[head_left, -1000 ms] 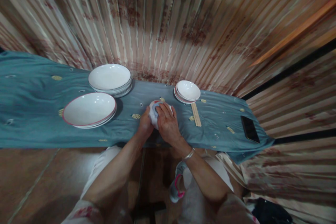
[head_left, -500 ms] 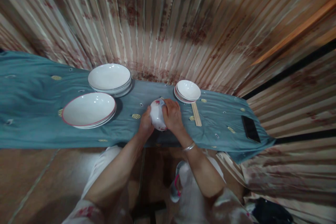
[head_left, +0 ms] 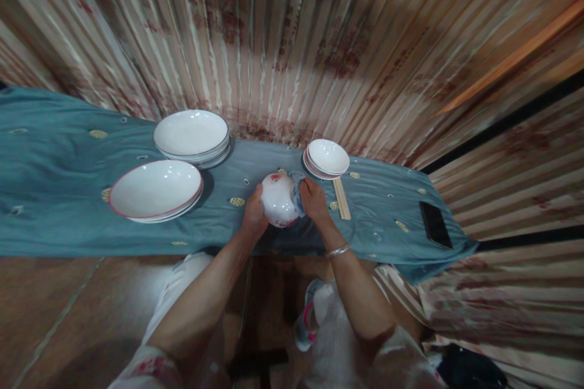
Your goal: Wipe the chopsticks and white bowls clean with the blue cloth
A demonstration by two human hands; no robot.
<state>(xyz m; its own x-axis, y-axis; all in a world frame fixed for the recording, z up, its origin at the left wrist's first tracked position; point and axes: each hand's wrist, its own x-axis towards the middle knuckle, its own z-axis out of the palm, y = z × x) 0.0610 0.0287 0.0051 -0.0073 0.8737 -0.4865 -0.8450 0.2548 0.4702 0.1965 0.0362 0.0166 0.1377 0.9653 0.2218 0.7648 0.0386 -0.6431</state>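
Observation:
A white bowl with red flower prints (head_left: pixel 278 199) is held above the front of the table, its rounded outside turned up toward me. My left hand (head_left: pixel 254 213) grips it by the left side, fingers mostly hidden under it. In my right hand (head_left: pixel 314 199) is a bunched pale blue cloth (head_left: pixel 297 193), pressed against the right side of the bowl. The fingers of that hand are closed round the cloth.
Left of my hands stand a stack of red-rimmed dishes (head_left: pixel 155 189) and a stack of dark-rimmed plates (head_left: pixel 191 134). Small bowls (head_left: pixel 327 158) sit at the back right, beside chopsticks (head_left: pixel 341 199). A black phone (head_left: pixel 435 224) lies far right. A pleated curtain (head_left: pixel 283 42) hangs behind the table.
My right hand has slid with the cloth from the top of the bowl to its right side, uncovering more of the bowl. My left hand has stayed in place.

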